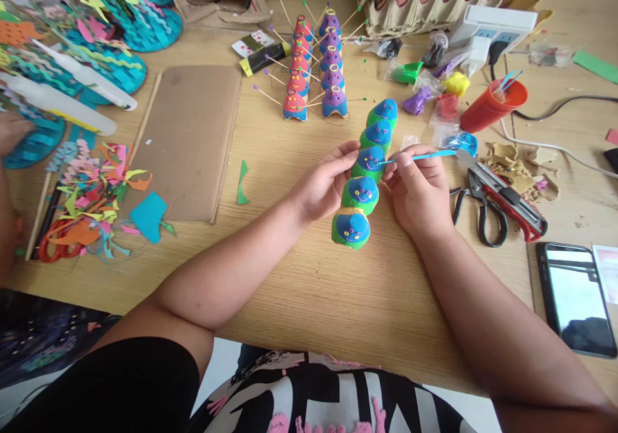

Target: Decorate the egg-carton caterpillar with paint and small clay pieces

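Observation:
My left hand [333, 179] is closed on the left side of a row of blue-and-green clay figures [363, 192], made on what looks like an egg-carton strip and held at a slant above the table. Small purple eyes and mouths mark the faces, and the two nearest also carry yellow cheek dots. Between the thumb and fingers of my right hand [419, 185] is a thin blue modelling tool [429, 156]. Its tip meets the face of the middle figure. Some right fingers rest close to the row's right side; whether they touch it is unclear.
Red and purple figure rows [333, 66] with pins stand behind. At right lie scissors [483, 211], a utility knife [506, 192], a phone [577, 298], clay packets [418, 100] and an orange cup [492, 105]. Left are cardboard [188, 137], paper scraps [87, 208] and another person's hand [13, 132].

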{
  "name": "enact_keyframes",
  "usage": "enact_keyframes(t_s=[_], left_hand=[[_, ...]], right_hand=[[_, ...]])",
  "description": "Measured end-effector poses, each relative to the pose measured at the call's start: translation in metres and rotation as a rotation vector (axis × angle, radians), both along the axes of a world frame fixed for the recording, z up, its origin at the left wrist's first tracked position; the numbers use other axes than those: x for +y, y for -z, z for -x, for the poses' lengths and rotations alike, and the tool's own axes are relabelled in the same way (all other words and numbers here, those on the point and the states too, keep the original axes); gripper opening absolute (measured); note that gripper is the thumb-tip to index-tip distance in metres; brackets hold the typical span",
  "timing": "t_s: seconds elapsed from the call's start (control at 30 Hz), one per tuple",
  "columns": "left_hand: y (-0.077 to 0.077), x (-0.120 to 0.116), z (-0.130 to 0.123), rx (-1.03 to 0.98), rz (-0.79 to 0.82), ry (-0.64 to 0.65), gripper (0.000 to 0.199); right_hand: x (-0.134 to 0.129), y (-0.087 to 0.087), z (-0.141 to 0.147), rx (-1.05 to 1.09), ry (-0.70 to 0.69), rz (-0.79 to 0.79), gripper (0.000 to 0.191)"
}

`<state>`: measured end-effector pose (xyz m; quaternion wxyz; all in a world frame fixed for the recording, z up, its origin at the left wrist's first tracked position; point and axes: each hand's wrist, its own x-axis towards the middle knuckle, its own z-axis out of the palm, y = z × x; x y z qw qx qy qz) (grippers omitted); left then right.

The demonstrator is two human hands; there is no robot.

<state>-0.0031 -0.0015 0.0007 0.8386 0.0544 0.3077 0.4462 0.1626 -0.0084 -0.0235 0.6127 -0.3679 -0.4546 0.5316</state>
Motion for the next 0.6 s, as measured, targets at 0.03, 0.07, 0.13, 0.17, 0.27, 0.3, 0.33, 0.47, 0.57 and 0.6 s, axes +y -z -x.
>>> enact_keyframes(t_s=[0.03,0.07,0.13,0.17,0.27,0.3,0.33,0.47,0.57,0.6], left_hand=[[0.0001,0.0001,0.0000,0.003,0.001,-0.002,0.035],[-0.0001,0.0001,-0.0001,0.006,0.002,-0.005,0.036],[-0.0009,0.0001,-0.0003,0.010,0.002,-0.007,0.036],[-0.0016,0.0000,-0.0004,0.011,0.001,-0.007,0.037],[-0.0036,-0.0005,-0.0005,0.020,-0.005,-0.002,0.037],[-0.0040,-0.0006,-0.0005,0.022,-0.003,-0.001,0.037],[-0.0043,-0.0007,-0.0004,0.025,0.000,-0.001,0.037],[-0.0042,-0.0005,-0.0002,0.036,0.012,-0.004,0.036],[-0.0040,-0.0002,-0.0003,0.042,-0.002,-0.005,0.036],[-0.0040,-0.0002,-0.0003,0.042,-0.010,-0.005,0.036]], right_hand=[[0.0001,0.0001,0.0000,-0.001,-0.001,-0.003,0.037],[0.0000,0.0000,0.0000,-0.002,-0.002,-0.004,0.037],[-0.0004,-0.0006,0.0000,-0.002,-0.004,-0.004,0.036],[-0.0007,-0.0011,0.0000,-0.001,-0.007,-0.003,0.036],[-0.0016,-0.0026,0.0001,0.010,-0.014,0.002,0.037],[-0.0018,-0.0027,0.0000,0.014,-0.014,0.005,0.037],[-0.0019,-0.0026,0.0000,0.016,-0.013,0.009,0.037],[-0.0012,0.0000,-0.0005,0.002,0.003,0.017,0.037],[-0.0007,0.0012,-0.0006,-0.003,0.009,0.014,0.036],[-0.0007,0.0009,-0.0005,-0.001,0.008,0.013,0.036]])
